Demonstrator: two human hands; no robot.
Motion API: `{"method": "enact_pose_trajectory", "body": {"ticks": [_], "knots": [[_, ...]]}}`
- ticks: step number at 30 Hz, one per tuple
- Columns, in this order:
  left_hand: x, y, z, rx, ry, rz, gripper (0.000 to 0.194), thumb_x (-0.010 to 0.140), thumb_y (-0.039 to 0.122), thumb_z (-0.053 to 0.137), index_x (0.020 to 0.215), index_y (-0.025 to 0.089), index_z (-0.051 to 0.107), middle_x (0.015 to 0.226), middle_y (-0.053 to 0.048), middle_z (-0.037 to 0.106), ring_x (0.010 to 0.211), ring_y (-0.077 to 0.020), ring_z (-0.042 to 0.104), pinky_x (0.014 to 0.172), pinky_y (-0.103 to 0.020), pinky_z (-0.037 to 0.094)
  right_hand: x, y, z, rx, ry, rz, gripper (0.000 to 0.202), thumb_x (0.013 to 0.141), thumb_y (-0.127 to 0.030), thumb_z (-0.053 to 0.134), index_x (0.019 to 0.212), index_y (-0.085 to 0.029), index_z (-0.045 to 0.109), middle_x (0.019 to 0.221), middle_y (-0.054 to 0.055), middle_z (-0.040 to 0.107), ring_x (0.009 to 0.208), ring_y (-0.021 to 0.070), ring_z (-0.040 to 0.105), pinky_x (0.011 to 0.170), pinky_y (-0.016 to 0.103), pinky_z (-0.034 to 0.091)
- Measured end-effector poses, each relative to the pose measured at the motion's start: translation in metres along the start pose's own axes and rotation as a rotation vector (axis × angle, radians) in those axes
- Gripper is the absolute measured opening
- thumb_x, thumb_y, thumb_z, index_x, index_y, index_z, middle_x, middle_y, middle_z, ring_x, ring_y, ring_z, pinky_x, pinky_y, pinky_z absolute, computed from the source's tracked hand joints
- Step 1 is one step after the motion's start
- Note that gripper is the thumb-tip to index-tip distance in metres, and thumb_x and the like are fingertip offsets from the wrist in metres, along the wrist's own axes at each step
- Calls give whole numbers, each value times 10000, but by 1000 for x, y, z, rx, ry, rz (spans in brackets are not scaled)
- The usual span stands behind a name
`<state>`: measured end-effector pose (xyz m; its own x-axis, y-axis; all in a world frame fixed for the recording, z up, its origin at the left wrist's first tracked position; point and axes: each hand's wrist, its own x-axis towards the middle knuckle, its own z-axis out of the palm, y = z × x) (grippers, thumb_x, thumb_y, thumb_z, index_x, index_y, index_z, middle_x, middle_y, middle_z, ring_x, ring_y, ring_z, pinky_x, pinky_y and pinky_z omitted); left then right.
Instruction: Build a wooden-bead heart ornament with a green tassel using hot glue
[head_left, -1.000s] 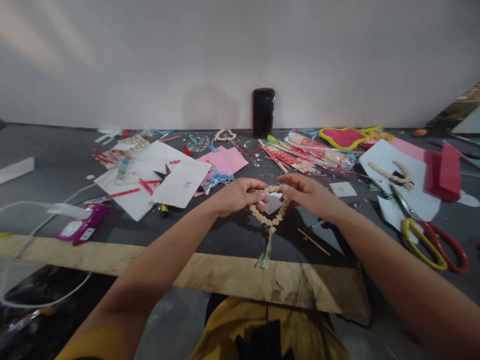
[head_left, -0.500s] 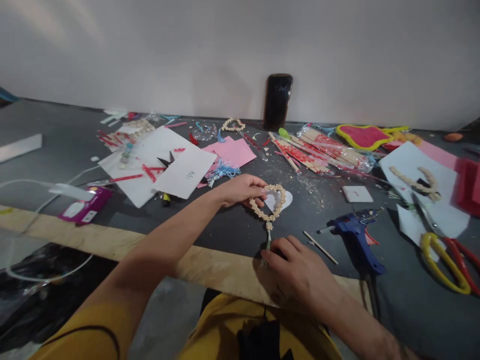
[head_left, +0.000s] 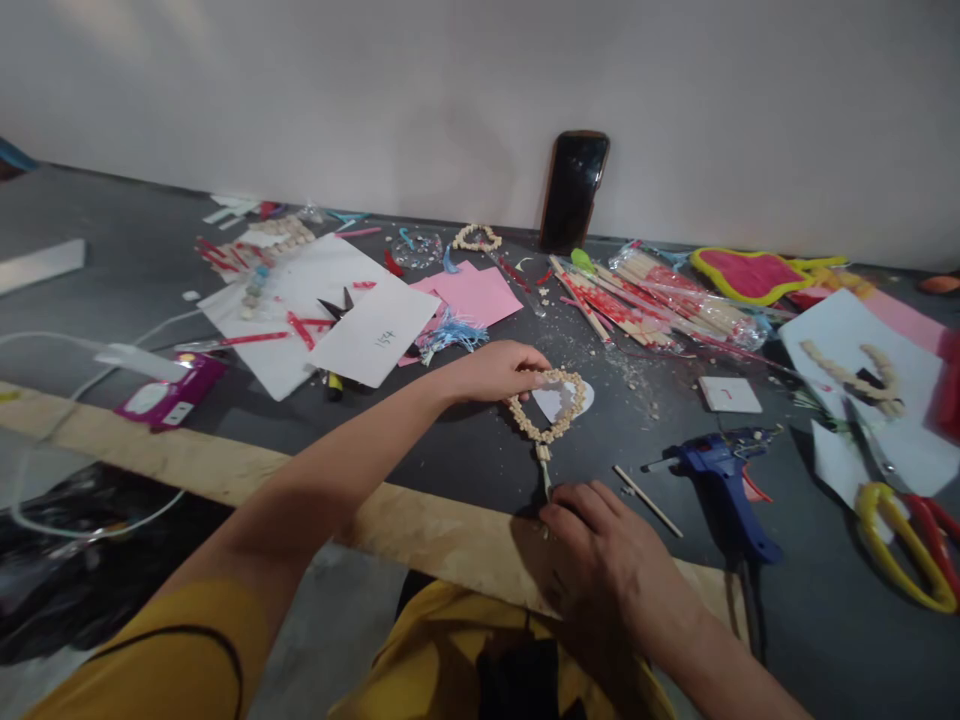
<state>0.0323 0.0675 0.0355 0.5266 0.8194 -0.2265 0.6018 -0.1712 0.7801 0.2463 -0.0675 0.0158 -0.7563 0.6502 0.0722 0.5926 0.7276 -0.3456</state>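
Note:
A heart-shaped ring of pale wooden beads [head_left: 576, 402] lies near the table's front edge, partly over a white paper heart [head_left: 587, 399]. My left hand [head_left: 501, 373] grips its upper left side between thumb and fingers. From the heart's lower tip a light green tassel [head_left: 546, 480] hangs toward me. My right hand [head_left: 596, 525] is closed on the tassel at the wooden edge strip, its fingers hiding the strands' lower part.
Right of my hands are a thin stick [head_left: 648, 501], a blue glue gun [head_left: 724, 485] and scissors [head_left: 906, 540]. White papers [head_left: 375, 330] and a purple power block [head_left: 171, 390] lie left. A phone [head_left: 576, 190] leans on the wall behind stick bundles [head_left: 637, 300].
The view has shifted slightly, so most table items appear a little to the right. Both hands keep their hold on the bead heart and its tassel, with little movement.

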Motion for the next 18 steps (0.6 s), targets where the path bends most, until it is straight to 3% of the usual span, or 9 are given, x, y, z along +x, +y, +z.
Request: {"method": "enact_pose_trajectory", "body": {"ticks": [4, 9, 13, 18], "knots": [[-6, 10, 2, 237, 134, 41, 300, 850, 248, 543, 1124, 150, 618, 1154, -121, 597, 1089, -270, 520, 923, -390, 369, -1, 1, 0, -3, 16, 17, 275, 752, -85, 540, 1000, -180, 614, 966, 71, 619, 837, 189, 511, 752, 297, 443], [-32, 15, 13, 688, 262, 183, 297, 880, 229, 503, 1158, 179, 596, 1165, -121, 553, 1074, -279, 491, 920, -430, 378, 0, 1, 1, 37, 15, 31, 297, 745, -73, 506, 1003, -163, 621, 963, 80, 629, 838, 196, 536, 742, 305, 456], [-51, 7, 23, 657, 218, 403, 252, 865, 219, 542, 1095, 258, 639, 1255, -94, 511, 1221, -283, 389, 1012, -457, 306, 1, 1, -1, 71, 53, 28, 304, 791, -32, 443, 991, -168, 628, 942, 76, 640, 813, 183, 541, 724, 298, 461], [-54, -2, 34, 617, 162, 455, 149, 851, 265, 597, 947, 311, 701, 1353, -67, 457, 1300, -308, 302, 1024, -485, 249, 2, 2, 0, 121, 59, 32, 288, 789, -62, 466, 997, -181, 626, 942, 67, 650, 793, 177, 539, 706, 296, 462]]}}
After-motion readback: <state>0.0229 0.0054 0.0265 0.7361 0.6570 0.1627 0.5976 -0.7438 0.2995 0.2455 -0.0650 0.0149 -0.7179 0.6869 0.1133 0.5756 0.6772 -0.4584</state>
